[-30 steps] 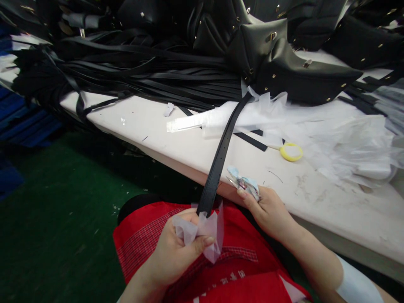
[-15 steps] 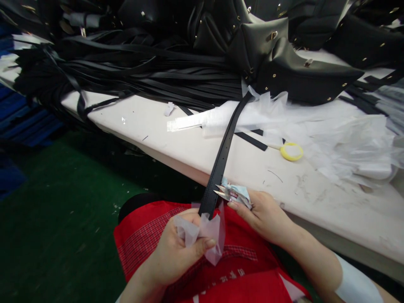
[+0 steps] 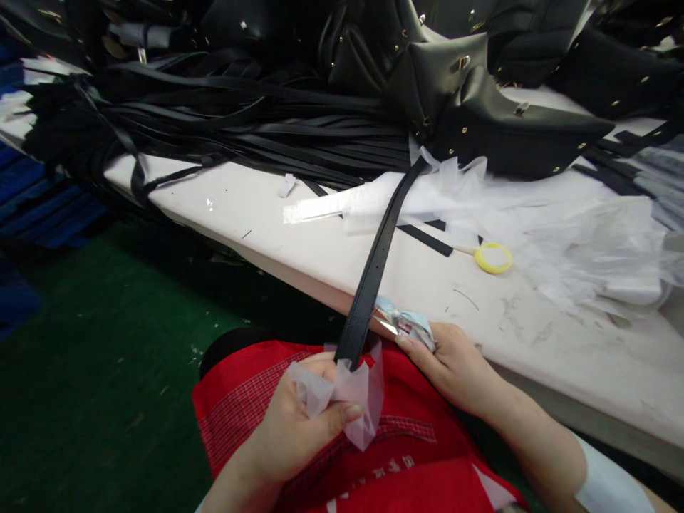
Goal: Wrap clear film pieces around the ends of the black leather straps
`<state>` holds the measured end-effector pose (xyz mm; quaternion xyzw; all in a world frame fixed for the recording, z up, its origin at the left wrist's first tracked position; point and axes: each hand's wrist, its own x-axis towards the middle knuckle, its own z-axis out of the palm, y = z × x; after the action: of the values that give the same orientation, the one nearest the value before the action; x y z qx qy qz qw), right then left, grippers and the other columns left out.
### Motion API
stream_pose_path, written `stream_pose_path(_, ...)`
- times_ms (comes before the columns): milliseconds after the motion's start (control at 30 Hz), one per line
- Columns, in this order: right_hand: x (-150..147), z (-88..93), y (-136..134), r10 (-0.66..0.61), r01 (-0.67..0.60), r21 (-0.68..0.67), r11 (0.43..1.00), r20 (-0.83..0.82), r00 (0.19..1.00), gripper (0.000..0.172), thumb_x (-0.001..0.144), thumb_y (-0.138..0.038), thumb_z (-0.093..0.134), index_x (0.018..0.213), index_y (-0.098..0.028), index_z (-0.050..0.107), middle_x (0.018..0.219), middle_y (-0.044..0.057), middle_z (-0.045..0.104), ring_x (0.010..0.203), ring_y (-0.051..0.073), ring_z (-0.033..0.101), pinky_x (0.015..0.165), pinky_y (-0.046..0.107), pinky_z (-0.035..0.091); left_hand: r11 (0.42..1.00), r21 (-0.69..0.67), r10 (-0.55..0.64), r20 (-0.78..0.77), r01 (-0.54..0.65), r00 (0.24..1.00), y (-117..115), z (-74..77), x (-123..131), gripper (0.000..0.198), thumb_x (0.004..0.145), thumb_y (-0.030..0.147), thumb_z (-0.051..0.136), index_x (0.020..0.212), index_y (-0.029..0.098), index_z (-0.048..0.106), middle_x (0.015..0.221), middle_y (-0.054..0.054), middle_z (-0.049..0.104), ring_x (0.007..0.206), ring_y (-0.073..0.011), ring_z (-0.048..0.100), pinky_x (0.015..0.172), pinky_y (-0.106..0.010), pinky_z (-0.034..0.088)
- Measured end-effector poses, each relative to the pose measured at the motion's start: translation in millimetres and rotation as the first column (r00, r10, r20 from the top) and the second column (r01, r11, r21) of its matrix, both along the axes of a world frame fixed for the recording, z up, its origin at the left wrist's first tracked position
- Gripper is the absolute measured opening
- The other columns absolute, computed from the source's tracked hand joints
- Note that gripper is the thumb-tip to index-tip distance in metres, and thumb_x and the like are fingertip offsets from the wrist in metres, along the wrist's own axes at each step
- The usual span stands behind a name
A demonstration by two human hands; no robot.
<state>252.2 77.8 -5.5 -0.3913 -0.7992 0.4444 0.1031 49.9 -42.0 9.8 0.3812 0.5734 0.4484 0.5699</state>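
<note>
My left hand (image 3: 299, 420) is closed on the near end of a black strap (image 3: 368, 278), with a crumpled piece of translucent white wrapping (image 3: 355, 406) bunched around that end. The strap has a row of small holes and runs up across the table edge to the wrapping by the bags. In my right hand (image 3: 454, 363) is a pair of thread snips (image 3: 406, 329), its handles wrapped in pale blue and white material. The blades point left, just beside the strap's right edge, and partly blend into the background there.
On the white table (image 3: 299, 263) lie many black straps (image 3: 256, 121), black bags (image 3: 513, 128) with gold studs, thin white wrapping (image 3: 577, 242), a yellow ring handle (image 3: 493, 258) and short black strips (image 3: 427, 239). A red apron (image 3: 256, 406) covers my lap.
My right hand has drawn the snips a little to the right and down, so the blades no longer overlap the strap. My left hand stays nearly in place.
</note>
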Motion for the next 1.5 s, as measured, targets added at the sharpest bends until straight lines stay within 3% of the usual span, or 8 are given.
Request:
stream_pose_path(167,-2.6,2.2,1.4,0.094,-0.094,0.023,0.995,-0.004,0.996,0.036,0.097,-0.045,0.043,0.078,-0.018,0.058,0.07,0.001,0.063,0.06,0.014,0.051,0.059,0.024,0.037,1.0,-0.011,0.0,0.023,0.0,1.0,-1.4,-0.8,0.7,0.034,0.072,0.045,0.078,0.067,0.016,0.062,0.064,-0.001,0.057,0.058,-0.0133,0.049,0.052,-0.024,0.042)
stream_pose_path(367,-6.1,4.7,2.1,0.104,-0.105,0.062,0.992,0.029,0.994,0.038,0.098,-0.048,0.041,0.084,-0.019,0.063,0.075,0.002,0.068,0.063,0.015,0.057,0.061,0.025,0.038,1.0,-0.018,-0.006,0.024,0.007,1.0,-1.7,1.3,1.4,0.035,0.072,0.047,0.077,0.068,0.016,0.062,0.063,-0.002,0.057,0.057,-0.0137,0.05,0.052,-0.024,0.042)
stream_pose_path(600,-4.7,-1.0,0.6,0.042,-0.045,0.082,0.996,0.031,0.999,0.041,0.097,-0.048,0.041,0.085,-0.02,0.066,0.076,0.003,0.07,0.065,0.017,0.061,0.063,0.025,0.041,0.999,-0.049,0.023,0.056,-0.02,0.998,-2.8,-2.3,0.6,0.039,0.071,0.049,0.078,0.072,0.015,0.06,0.065,-0.001,0.054,0.059,-0.0124,0.048,0.054,-0.023,0.041)
stream_pose_path(767,0.4,-4.6,3.8,-0.085,0.077,0.157,0.985,0.048,0.995,0.048,0.097,-0.052,0.037,0.072,-0.018,0.061,0.062,0.004,0.063,0.054,0.016,0.053,0.054,0.026,0.034,0.999,-0.03,0.025,0.027,-0.024,0.999,-3.1,-2.3,1.3,0.041,0.071,0.049,0.078,0.065,0.015,0.057,0.064,-0.001,0.052,0.059,-0.0121,0.047,0.054,-0.023,0.039)
stream_pose_path(1033,0.7,-1.2,7.0,-0.085,0.059,0.178,0.982,0.138,0.987,0.046,0.095,-0.054,0.039,0.077,-0.019,0.062,0.068,0.006,0.069,0.057,0.019,0.057,0.056,0.028,0.034,1.0,-0.016,-0.004,-0.054,0.003,0.999,-0.4,3.0,1.3,0.042,0.073,0.048,0.076,0.058,0.016,0.053,0.062,-0.001,0.052,0.057,-0.013,0.046,0.053,-0.024,0.038)
stream_pose_path(1500,-4.6,1.2,8.3,-0.081,0.047,0.153,0.987,0.224,0.971,0.044,0.094,-0.055,0.041,0.084,-0.02,0.064,0.075,0.008,0.072,0.064,0.022,0.064,0.058,0.028,0.037,0.999,-0.036,-0.011,-0.034,0.01,0.999,-0.8,1.9,2.2,0.042,0.073,0.05,0.076,0.058,0.017,0.054,0.064,-0.002,0.053,0.059,-0.0139,0.047,0.055,-0.025,0.039)
